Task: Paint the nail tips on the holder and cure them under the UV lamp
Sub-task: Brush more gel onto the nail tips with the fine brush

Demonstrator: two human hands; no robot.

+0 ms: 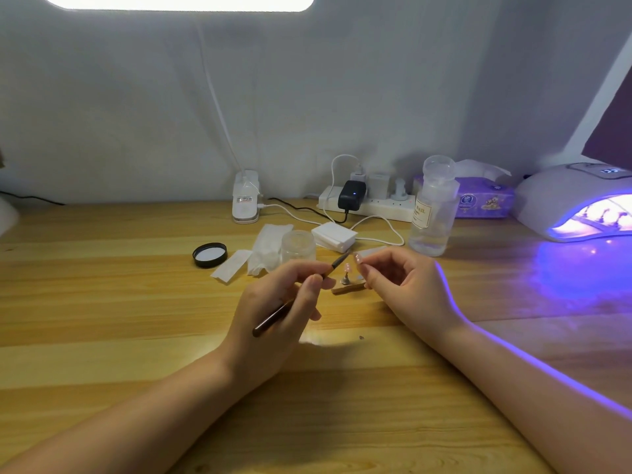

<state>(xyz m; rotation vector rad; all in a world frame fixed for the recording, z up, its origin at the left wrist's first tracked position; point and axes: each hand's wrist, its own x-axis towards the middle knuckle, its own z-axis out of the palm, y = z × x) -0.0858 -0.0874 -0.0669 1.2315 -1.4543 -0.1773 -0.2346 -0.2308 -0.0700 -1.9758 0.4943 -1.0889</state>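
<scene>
The left hand grips a brush, its tip aimed up-right at the nail tip pinched in the right hand. Just below lies the holder on the worktop — its pegs blurred. The lamp glows far right, cut off.

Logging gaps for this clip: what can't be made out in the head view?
- UV lamp: right part cut off by the frame edge; display digits blurred.
- Nail tips inside the lamp: washed out by glare.
- Right hand: whether it touches the holder is unclear.
- Brush bristles: too small to show paint.
</scene>
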